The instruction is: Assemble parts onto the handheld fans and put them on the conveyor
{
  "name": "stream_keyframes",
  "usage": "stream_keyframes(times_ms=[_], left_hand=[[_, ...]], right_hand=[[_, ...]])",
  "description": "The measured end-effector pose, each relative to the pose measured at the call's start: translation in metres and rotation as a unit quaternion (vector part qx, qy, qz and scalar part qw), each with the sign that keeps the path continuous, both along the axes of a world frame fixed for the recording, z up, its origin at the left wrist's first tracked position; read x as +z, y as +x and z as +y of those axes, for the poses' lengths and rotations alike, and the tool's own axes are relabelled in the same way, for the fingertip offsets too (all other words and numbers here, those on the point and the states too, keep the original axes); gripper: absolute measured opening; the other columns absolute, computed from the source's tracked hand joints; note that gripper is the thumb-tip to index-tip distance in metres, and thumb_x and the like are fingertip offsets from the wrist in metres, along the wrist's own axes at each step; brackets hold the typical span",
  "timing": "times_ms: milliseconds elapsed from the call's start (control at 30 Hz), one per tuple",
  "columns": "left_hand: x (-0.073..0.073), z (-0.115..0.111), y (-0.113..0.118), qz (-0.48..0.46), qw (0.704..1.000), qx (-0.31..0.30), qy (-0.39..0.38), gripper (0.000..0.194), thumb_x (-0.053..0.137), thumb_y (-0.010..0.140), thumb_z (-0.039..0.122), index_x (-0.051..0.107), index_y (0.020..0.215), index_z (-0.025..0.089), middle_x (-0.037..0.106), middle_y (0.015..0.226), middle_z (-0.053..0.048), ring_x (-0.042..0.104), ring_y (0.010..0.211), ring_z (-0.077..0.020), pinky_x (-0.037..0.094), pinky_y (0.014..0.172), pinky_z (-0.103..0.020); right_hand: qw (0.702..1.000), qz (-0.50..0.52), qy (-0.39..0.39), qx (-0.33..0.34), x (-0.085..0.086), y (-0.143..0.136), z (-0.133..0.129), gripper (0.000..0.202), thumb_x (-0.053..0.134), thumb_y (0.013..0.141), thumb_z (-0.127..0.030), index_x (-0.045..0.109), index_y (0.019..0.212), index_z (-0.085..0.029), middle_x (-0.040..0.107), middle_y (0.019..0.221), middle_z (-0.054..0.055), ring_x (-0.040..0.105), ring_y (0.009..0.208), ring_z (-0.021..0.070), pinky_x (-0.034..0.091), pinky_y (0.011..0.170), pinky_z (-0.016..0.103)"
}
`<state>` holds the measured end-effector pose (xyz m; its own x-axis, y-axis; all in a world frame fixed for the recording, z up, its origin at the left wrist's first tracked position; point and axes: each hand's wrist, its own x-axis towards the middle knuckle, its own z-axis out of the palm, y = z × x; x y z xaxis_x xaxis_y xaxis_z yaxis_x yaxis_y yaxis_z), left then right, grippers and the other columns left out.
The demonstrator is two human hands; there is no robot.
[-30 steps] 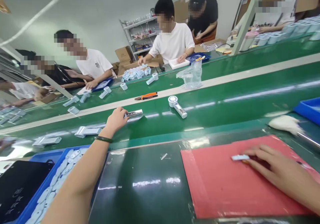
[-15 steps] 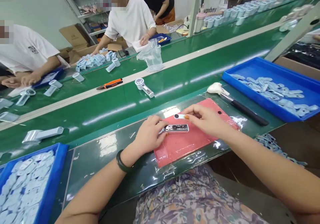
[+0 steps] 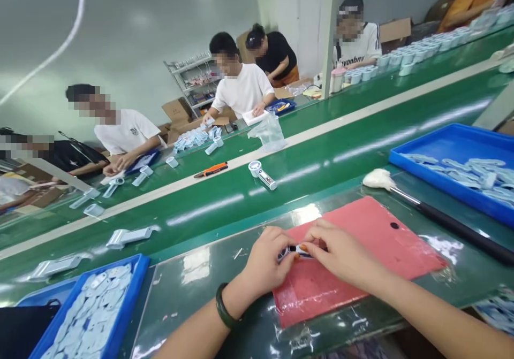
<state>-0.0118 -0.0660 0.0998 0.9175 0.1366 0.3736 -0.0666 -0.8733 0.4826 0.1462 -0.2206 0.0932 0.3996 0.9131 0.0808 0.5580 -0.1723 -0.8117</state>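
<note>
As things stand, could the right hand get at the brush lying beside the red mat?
Probably yes. The right hand is busy with the left hand on a small part, but nothing lies between it and the brush.

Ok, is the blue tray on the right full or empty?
Partly filled: pale blue parts lie in the blue tray, with bare floor showing at its near end.

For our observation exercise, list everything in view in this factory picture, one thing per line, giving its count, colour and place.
Small part: one, silver and dark, between both hands over the red mat.
Red mat: one, red, near bench.
Blue trays: two, blue, far left and right, holding pale pieces.
Brush: one, white head, dark handle, beside right tray.
Pliers: one, orange, on belt.
Small fan: one, white, on belt.
Co-workers: several, across the belt.
Left hand: on the part.
Right hand: on the part.
</note>
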Motion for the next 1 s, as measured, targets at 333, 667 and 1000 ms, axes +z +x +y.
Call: stream_keyframes(times_ms=[333, 667, 1000], left_hand=[[0.006, -0.019, -0.015, 0.012, 1.000, 0.000, 0.008, 0.007, 0.069, 0.090, 0.025, 0.067, 0.096, 0.023, 0.072, 0.105, -0.005, 0.065, 0.104, -0.0223, 0.054, 0.100, -0.048], [0.004, -0.037, -0.021, 0.063, 0.983, 0.026, 0.172, 0.022, 0.050, 0.099, 0.022, 0.066, 0.114, 0.017, 0.073, 0.118, -0.010, 0.065, 0.115, -0.0286, 0.052, 0.103, -0.056], [0.007, -0.036, -0.022, 0.107, 0.977, 0.019, 0.186, 0.028, 0.047, 0.100, 0.022, 0.065, 0.119, 0.016, 0.070, 0.125, -0.012, 0.062, 0.120, -0.0280, 0.044, 0.112, -0.057]], right_hand=[[0.988, 0.058, 0.059, 0.130, -0.029, 0.003, -0.013, 0.040, 0.065, 0.092, -0.028, 0.061, 0.132, -0.021, 0.058, 0.124, 0.009, 0.052, 0.116, 0.0339, 0.049, 0.099, 0.048], [0.962, -0.243, -0.015, 0.124, -0.017, -0.020, -0.022, 0.040, 0.076, 0.099, -0.001, 0.060, 0.135, -0.010, 0.058, 0.117, 0.013, 0.054, 0.104, 0.0347, 0.051, 0.093, 0.049], [0.948, -0.273, 0.031, 0.159, -0.021, -0.012, -0.024, 0.041, 0.065, 0.100, -0.009, 0.053, 0.139, -0.008, 0.055, 0.124, 0.015, 0.052, 0.107, 0.0366, 0.051, 0.093, 0.051]])
